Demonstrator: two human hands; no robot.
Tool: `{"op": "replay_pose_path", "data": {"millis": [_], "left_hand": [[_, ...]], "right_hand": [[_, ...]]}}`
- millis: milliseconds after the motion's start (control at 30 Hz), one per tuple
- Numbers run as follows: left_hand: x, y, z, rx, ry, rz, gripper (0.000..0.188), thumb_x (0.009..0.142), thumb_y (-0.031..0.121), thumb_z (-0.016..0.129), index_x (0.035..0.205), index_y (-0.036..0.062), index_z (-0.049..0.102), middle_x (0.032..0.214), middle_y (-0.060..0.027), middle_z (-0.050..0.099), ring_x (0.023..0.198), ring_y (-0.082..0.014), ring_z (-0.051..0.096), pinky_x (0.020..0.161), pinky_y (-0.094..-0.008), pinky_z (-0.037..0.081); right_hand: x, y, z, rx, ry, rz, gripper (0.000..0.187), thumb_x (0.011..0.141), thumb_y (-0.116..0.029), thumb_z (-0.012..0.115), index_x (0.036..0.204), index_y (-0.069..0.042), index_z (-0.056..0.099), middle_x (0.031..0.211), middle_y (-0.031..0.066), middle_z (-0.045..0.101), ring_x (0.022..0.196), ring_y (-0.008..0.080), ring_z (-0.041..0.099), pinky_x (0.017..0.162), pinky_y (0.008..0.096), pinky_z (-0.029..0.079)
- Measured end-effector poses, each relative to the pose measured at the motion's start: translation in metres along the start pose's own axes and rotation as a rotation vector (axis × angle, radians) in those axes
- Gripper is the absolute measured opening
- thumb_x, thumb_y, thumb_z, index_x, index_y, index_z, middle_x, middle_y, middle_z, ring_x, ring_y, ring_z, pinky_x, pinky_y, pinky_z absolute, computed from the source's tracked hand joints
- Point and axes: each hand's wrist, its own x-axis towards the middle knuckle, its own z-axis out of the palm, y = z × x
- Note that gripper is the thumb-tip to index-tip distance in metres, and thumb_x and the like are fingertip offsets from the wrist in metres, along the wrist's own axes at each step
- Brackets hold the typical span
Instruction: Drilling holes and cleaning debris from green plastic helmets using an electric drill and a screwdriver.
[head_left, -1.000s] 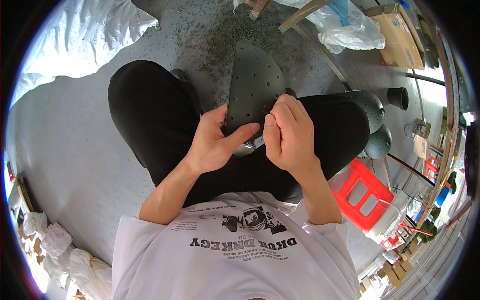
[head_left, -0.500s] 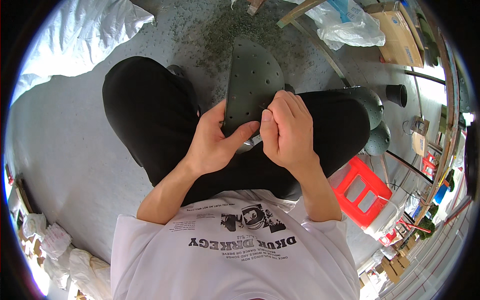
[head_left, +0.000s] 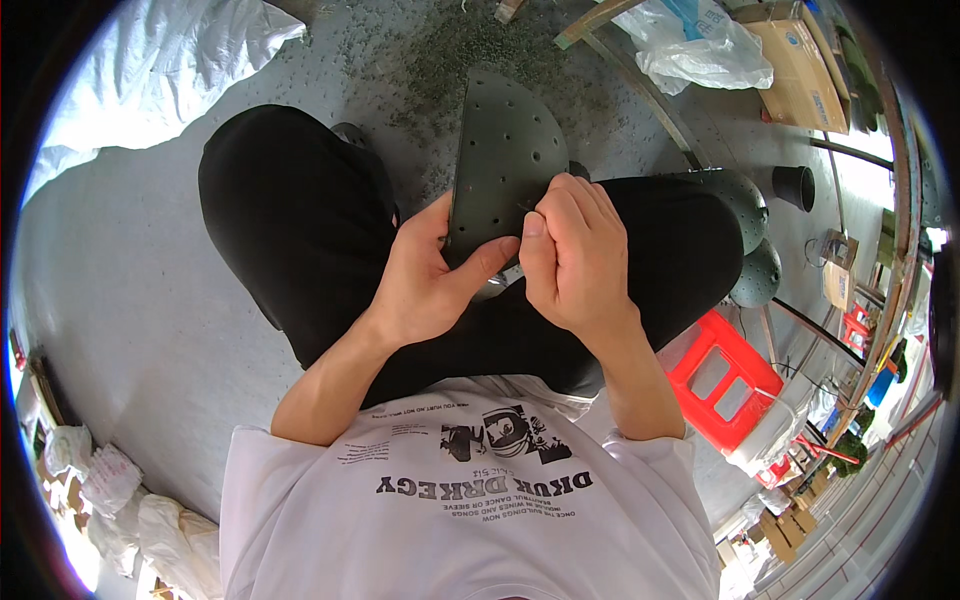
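Between my knees I hold a dark green half-round shell (head_left: pixel 500 165) dotted with small holes, its straight edge on the left. My left hand (head_left: pixel 425 275) grips its lower left edge, with the thumb lying across the near corner and the other fingers hidden behind. At the shell's lower right my right hand (head_left: pixel 575 255) is closed, thumb against curled fingers. A thin dark tip pokes out by its fingertips, close to a hole; what it belongs to is too small to tell. A bit of shiny metal (head_left: pixel 492 288) shows just under the shell.
Several similar green domes (head_left: pixel 755 275) sit beyond my right knee. A red plastic stool (head_left: pixel 725 380) stands at my right, near a black pot (head_left: pixel 793 188). Small dark bits (head_left: pixel 420 95) litter the floor ahead. Cardboard boxes (head_left: pixel 790 70) and plastic sheeting (head_left: pixel 170 70) lie farther off.
The shell's far end has shifted slightly away from me. Both hands keep nearly the same hold and place, and my left knee has moved a little outward.
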Motion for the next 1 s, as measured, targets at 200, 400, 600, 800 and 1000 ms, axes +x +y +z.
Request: {"op": "replay_pose_path", "data": {"millis": [200,400,600,800,1000], "left_hand": [[-0.001,-0.003,-0.003,0.039,-0.012,-0.007,0.025,0.091,0.0,0.064,0.115,-0.0021,0.06,0.1,-0.0037,0.068,0.091,-0.0069,0.059,0.081,-0.0246,0.049],[-0.002,0.0,-0.001,0.037,-0.014,-0.006,0.025,0.091,0.0,0.064,0.116,-0.0025,0.059,0.101,-0.0039,0.069,0.092,-0.0078,0.06,0.082,-0.0252,0.049],[-0.005,-0.004,-0.002,0.137,-0.025,-0.005,0.027,0.09,-0.002,0.062,0.117,-0.0027,0.059,0.102,-0.0062,0.069,0.093,-0.009,0.06,0.083,-0.0265,0.049],[-0.004,-0.008,0.003,0.166,-0.02,0.098,0.028,0.089,-0.005,0.061,0.117,-0.0028,0.058,0.101,-0.0067,0.069,0.091,-0.0096,0.061,0.082,-0.0274,0.05],[-0.005,-0.011,-0.002,0.168,-0.019,0.081,0.029,0.089,-0.005,0.06,0.117,-0.0028,0.058,0.098,-0.0063,0.069,0.089,-0.0088,0.061,0.077,-0.0261,0.051]], "right_hand": [[0.0,0.0,0.002,-0.013,0.013,0.007,0.016,0.079,-0.007,0.062,0.076,-0.005,0.047,0.071,0.0092,0.047,0.063,0.0281,0.048,0.059,0.0387,0.037],[-0.001,-0.002,0.003,-0.046,0.016,0.016,0.017,0.079,-0.009,0.062,0.075,-0.005,0.046,0.07,0.0092,0.047,0.062,0.028,0.048,0.059,0.0392,0.037],[-0.002,-0.001,0.008,-0.054,0.033,-0.002,0.017,0.079,-0.009,0.06,0.074,-0.006,0.044,0.069,0.0096,0.045,0.061,0.0284,0.047,0.06,0.0399,0.036],[-0.005,0.003,0.014,-0.04,0.062,-0.008,0.017,0.078,-0.008,0.06,0.075,-0.005,0.045,0.069,0.0105,0.045,0.062,0.0295,0.047,0.06,0.0402,0.037],[-0.006,0.003,0.022,-0.02,0.053,0.007,0.016,0.076,-0.008,0.061,0.075,-0.005,0.046,0.07,0.0107,0.047,0.062,0.03,0.048,0.061,0.0406,0.037]]}}
